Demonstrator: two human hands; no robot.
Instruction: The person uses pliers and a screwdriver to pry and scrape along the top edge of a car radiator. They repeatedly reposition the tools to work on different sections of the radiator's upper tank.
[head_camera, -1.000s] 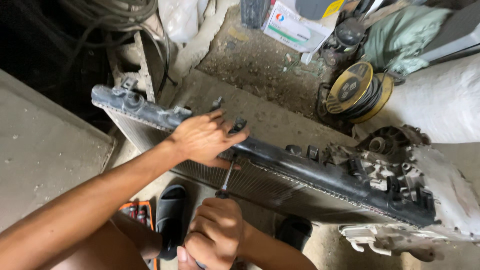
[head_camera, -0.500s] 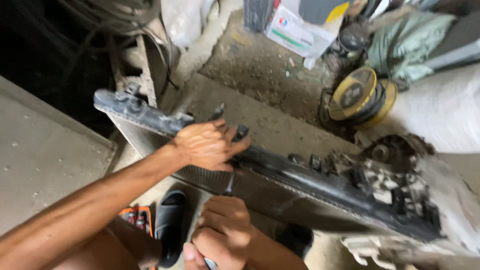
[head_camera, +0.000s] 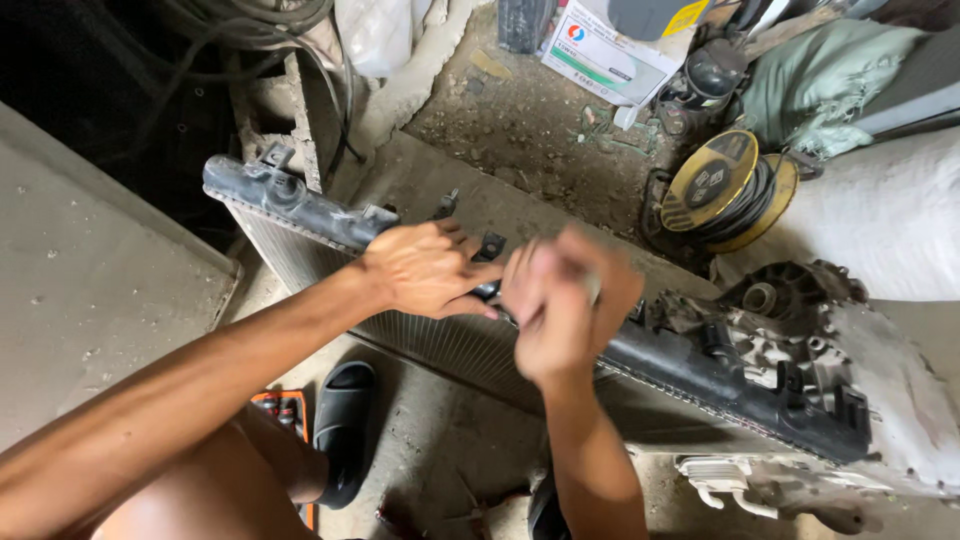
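2 hands work the radiator (head_camera: 520, 350) on the floor: our left hand (head_camera: 425, 268) presses flat, fingers spread, on its black top tank; our right hand (head_camera: 565, 300), blurred, looks fisted—contents unclear. Next, we judge, steady tool placement.

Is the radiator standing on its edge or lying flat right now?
On edge: the radiator stands with its black top tank uppermost, fins facing sideways, the left hand resting on that tank.

grimy repair workshop, car radiator (head_camera: 420, 300) on dirt floor (head_camera: 520, 130), cable reel (head_camera: 725, 190), engine part (head_camera: 790, 320)
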